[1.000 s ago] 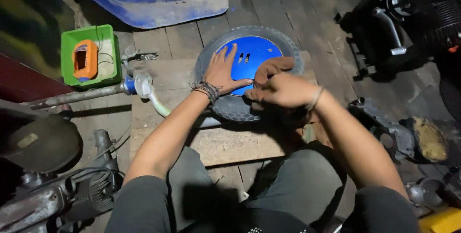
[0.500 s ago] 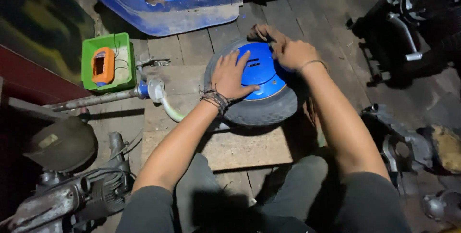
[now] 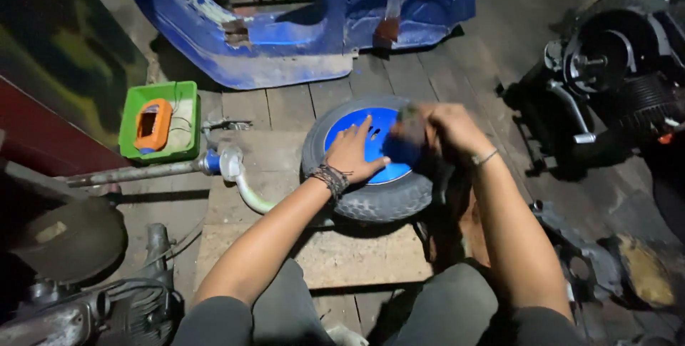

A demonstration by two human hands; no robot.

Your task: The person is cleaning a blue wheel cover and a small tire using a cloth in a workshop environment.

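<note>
Two large things frame the floor: a battered blue scooter body shell (image 3: 300, 25) at the top, and a dark engine block with a round flywheel (image 3: 614, 68) at the right, both well apart from the hands. Between them, on a pale wooden board (image 3: 314, 253) laid over the plank floor, lies a small black rubber tyre on a blue metal rim (image 3: 371, 153), flat on its side.

It looks heavy for its size and stiff. The treaded rubber should give good purchase, while the painted rim is smoother, so the tyre's outer edge seems the better place to take hold.

The left hand (image 3: 353, 157) lies flat and spread on the rim, fingers wide, pressing down and holding nothing. The right hand (image 3: 442, 132) is curled over the far side of the rim; it is blurred, and I cannot tell whether its grip closes on anything.

Left of the board, a grey metal tube with a pale curved hose (image 3: 235, 175) points at the tyre, nearly touching it. Further left sits a green plastic tray (image 3: 187, 114) with an orange handheld meter (image 3: 153, 125) in it. Dark engine parts crowd the lower left and right corners, leaving little room at the knees.
</note>
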